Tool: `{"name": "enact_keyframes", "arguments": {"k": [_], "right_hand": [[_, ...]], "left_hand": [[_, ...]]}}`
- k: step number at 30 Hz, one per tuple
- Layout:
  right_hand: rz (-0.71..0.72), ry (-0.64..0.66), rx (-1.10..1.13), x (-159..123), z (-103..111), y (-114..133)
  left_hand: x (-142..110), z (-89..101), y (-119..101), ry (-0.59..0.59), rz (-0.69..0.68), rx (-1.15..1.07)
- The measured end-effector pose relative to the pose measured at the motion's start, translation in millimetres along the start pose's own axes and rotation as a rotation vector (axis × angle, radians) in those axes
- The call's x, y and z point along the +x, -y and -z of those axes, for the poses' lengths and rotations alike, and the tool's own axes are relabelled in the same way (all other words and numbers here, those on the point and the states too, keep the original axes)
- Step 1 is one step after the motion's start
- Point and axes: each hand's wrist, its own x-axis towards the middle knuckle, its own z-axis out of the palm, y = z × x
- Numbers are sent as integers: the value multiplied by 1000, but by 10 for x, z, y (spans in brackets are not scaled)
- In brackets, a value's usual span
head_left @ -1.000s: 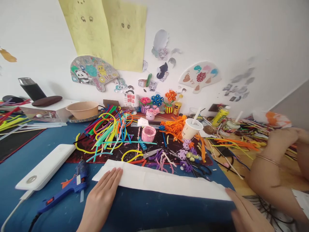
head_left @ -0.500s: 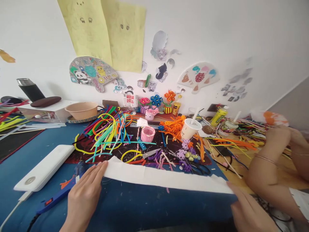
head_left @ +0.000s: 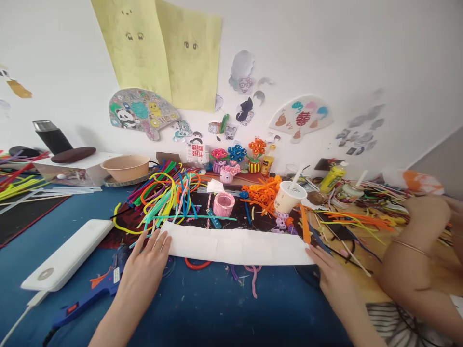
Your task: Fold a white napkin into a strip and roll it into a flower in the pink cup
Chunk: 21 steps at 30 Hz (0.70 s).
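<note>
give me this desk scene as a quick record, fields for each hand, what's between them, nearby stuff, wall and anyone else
left hand: own left hand, fingers at the left end of the white strip; thumb hidden
right hand: own right hand, fingers at the strip's right end
between hands: the strip, stretched lengthwise, small loose pieces showing below its lower edge
beside left hand: blue glue gun; white power bank farther left
beyond strip: pink pot, lidded cup with straw, colourful stems
wall: yellow sheets with drawn eyes
other person: bare arm at far right

A red 囍 (head_left: 303, 119) marks the right-hand fan (head_left: 289, 123); the white pack's (head_left: 198, 153) red characters (head_left: 200, 151) are unclear.
</note>
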Motion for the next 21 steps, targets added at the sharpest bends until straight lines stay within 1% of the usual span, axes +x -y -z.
{"name": "enact_keyframes", "arguments": {"k": [1,3,5,6,7,8,10,11,14,16,18,21], "right_hand": [[0,11,40,-36,-8,-13],[-21,-20,113,-58,30,45],[-67,-79,177,-2,94,221],[-91,-88,207,51,116,341],[-107,-84,236,113,124,469],[-111,-65,256,179,116,593],[-156,-6,244,294,58,786],[-187,24,243,334,15,845],[-281,85,251,369,-105,895],[-316,102,272,350,-149,881],[-329,112,304,332,-156,872],[-338,115,372,330,-110,860]], "left_hand": [[-5,32,-35,-1,0,12],[18,108,-135,-50,-2,1],[89,153,-288,-123,-3,-55],[135,150,-382,-146,0,-90],[182,129,-479,-168,11,-120],[224,89,-573,-159,29,-142],[278,-30,-722,-121,83,-167],[288,-99,-768,-90,108,-175],[263,-280,-788,4,165,-201],[235,-345,-748,56,181,-232],[218,-363,-711,90,186,-268],[216,-337,-671,100,179,-291]]}}
